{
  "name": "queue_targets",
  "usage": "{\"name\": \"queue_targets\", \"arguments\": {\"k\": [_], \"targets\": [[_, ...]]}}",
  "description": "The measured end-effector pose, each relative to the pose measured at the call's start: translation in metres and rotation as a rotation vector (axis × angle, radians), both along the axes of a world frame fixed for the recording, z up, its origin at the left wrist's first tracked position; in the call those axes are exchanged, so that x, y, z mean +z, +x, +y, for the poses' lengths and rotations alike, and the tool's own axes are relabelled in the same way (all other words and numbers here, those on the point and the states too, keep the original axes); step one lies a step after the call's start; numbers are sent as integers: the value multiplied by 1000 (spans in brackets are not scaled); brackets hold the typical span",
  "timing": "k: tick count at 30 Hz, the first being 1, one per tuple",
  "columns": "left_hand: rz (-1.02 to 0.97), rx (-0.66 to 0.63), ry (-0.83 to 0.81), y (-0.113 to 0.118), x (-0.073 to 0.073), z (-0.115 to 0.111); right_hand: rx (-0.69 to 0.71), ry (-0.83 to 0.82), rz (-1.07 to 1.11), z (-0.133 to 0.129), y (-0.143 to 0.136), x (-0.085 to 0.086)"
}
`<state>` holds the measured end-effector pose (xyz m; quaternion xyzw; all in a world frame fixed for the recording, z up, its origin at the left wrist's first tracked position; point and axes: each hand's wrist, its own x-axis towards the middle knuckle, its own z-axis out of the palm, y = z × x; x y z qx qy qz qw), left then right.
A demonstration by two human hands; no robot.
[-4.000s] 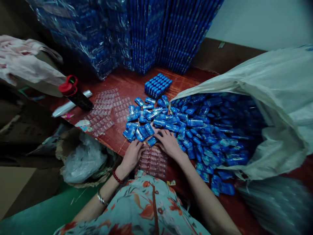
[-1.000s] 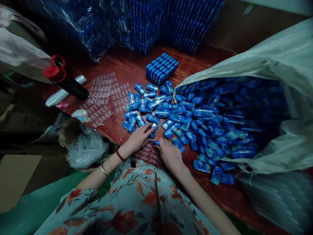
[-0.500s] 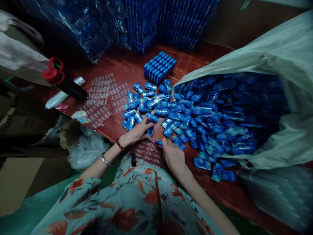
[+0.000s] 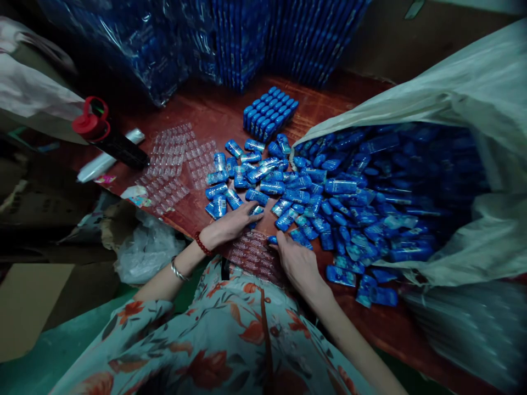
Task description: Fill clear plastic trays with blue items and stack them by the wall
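Observation:
My left hand [image 4: 234,224], with a red bead bracelet and a silver bangle on its wrist, has its fingers closed around a small blue shiny packet [image 4: 256,210]. To its right, my right hand [image 4: 297,262] pinches another small blue piece [image 4: 272,240] between thumb and fingers, over the right edge of a clear moulded plastic tray [image 4: 252,253]. That tray lies at the table's near edge, against my body. Just beyond both hands spreads a heap of loose blue packets [image 4: 272,187]; their exact kind is too small to tell.
A white sack [image 4: 453,93] at the right spills blue packets. A neat blue block [image 4: 269,113] stands beyond the heap. Clear trays [image 4: 167,153] lie left, beside a black bottle with a red lid [image 4: 119,148]. Blue stacks [image 4: 239,49] line the back.
My left hand has moved slightly right and now grips a blue packet, tilted flatter than before. My right hand stays nearly in place at the tray's edge.

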<state>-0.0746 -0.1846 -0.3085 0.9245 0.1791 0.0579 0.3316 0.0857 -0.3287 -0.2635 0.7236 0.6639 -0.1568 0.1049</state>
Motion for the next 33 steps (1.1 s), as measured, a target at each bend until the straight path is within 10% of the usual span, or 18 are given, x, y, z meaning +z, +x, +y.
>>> {"name": "queue_targets", "arguments": {"k": [20, 33], "targets": [[83, 105, 185, 17, 3, -8, -16, 38, 14, -12, -10, -14], [-148, 92, -60, -13, 2, -16, -13, 122, 167, 3, 3, -21]]}}
